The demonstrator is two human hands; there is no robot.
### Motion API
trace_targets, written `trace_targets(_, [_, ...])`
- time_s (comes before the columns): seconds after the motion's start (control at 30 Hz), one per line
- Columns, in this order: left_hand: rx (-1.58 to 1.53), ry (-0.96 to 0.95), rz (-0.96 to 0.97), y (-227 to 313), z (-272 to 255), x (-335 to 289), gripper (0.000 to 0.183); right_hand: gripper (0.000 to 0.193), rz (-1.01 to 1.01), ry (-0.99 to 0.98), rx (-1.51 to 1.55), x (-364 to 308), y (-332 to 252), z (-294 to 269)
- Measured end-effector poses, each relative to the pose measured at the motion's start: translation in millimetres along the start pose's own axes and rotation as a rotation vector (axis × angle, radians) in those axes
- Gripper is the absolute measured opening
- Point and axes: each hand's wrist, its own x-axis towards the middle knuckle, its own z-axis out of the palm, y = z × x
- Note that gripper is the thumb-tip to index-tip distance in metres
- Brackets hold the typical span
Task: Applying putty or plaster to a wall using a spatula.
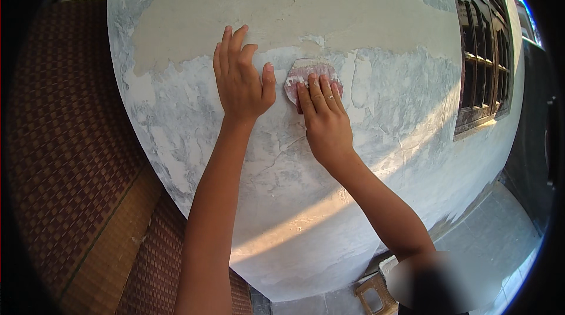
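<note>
On the pale, patchily coated wall (276, 179), the following are showing:

Item, one flat reddish scraper pad (307, 70), many-sided, smeared white; it is lying against the wall just below a beige coated band (294, 9).

Item, one right hand (331, 129); it is gripping the pad, its fingers spreading lightly over the face, the thumb not showing.

Item, one left hand (242, 88), empty; it is standing raised to the left of the pad, apart from it, fingers parting and thumb sticking out; whether it is touching the wall, one cannot tell.

Surroundings: a dark barred window (484, 62) is sitting at right; brown woven matting (76, 97) is covering the left side; a sunlit strip (294, 224) is crossing the wall below.
</note>
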Motion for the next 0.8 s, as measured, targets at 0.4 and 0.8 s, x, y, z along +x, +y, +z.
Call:
trace_targets(0.4, [0.009,-0.001,-0.016,1,4,-5,0.035,0.051,-0.309,-0.078,0.481,145,111,-70])
trace_targets(0.8, [0.018,-0.003,-0.039,2,3,-7,0.039,0.062,-0.286,-0.338,0.361,185,115,-35])
